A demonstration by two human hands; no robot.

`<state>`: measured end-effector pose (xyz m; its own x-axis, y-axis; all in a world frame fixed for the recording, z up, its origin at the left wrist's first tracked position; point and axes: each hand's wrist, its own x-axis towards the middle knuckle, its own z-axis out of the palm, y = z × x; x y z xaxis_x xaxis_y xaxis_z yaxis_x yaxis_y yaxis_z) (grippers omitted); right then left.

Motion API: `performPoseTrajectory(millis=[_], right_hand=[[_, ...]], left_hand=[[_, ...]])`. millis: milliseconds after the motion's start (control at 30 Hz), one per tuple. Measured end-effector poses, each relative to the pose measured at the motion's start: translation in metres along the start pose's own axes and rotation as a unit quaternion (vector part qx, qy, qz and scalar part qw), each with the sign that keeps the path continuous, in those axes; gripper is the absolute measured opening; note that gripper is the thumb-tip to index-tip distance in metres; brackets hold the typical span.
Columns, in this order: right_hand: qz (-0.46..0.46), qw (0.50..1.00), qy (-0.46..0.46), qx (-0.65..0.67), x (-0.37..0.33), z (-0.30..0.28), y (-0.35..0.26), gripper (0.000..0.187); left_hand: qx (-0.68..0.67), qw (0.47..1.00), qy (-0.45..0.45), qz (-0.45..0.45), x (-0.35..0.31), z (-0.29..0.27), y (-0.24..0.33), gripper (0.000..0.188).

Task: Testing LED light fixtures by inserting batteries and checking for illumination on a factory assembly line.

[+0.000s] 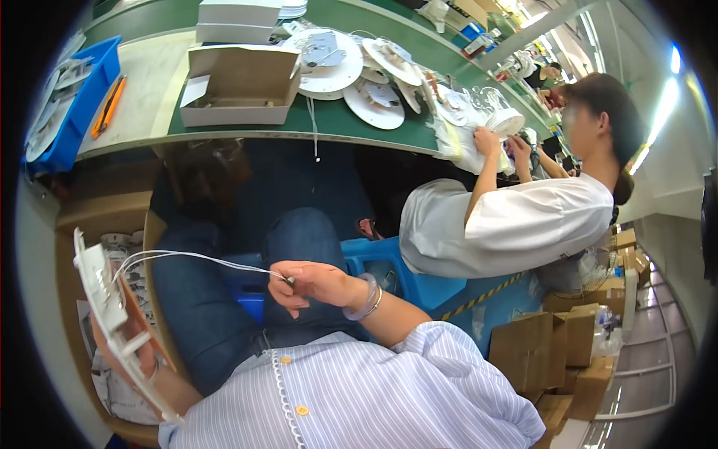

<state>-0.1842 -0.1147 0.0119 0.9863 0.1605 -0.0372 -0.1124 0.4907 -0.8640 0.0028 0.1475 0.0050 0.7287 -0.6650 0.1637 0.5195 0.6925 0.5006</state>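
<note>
At eight o'clock, the left hand (145, 361) grips a white disc (102, 287). Toward seven, the right hand (315, 283) pinches its white wires (238, 265).

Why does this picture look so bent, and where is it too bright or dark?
In the head view, a fisheye lens bows the table and leaves black corners; there too, the ceiling light at right glares white, it is dark beneath the table, and the right hand looks fairly sharp.

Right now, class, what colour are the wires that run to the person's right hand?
The wires are white; they show best in the head view.
</note>
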Motion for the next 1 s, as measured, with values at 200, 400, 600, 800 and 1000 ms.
performPoseTrajectory(millis=[200,400,600,800,1000], right_hand=[[-0.065,0.997,-0.026,0.034,0.010,0.012,-0.014,0.014],[-0.031,0.997,-0.065,0.041,0.033,0.045,-0.022,0.014],[-0.067,0.994,-0.082,-0.025,0.046,0.060,-0.024,0.018],[-0.063,0.994,-0.085,-0.024,0.055,0.068,-0.023,0.020],[-0.056,0.995,-0.070,-0.039,0.049,0.064,-0.025,0.018]], left_hand=[[-0.175,0.947,-0.196,-0.184,0.005,-0.008,0.028,0.054],[-0.082,0.995,-0.043,-0.023,-0.012,0.042,0.039,0.054],[-0.049,0.959,-0.069,0.271,-0.020,0.042,0.027,0.063],[0.307,0.824,-0.024,0.476,-0.026,0.058,0.012,0.040],[0.229,0.841,-0.136,0.471,-0.042,0.006,0.031,0.040]])
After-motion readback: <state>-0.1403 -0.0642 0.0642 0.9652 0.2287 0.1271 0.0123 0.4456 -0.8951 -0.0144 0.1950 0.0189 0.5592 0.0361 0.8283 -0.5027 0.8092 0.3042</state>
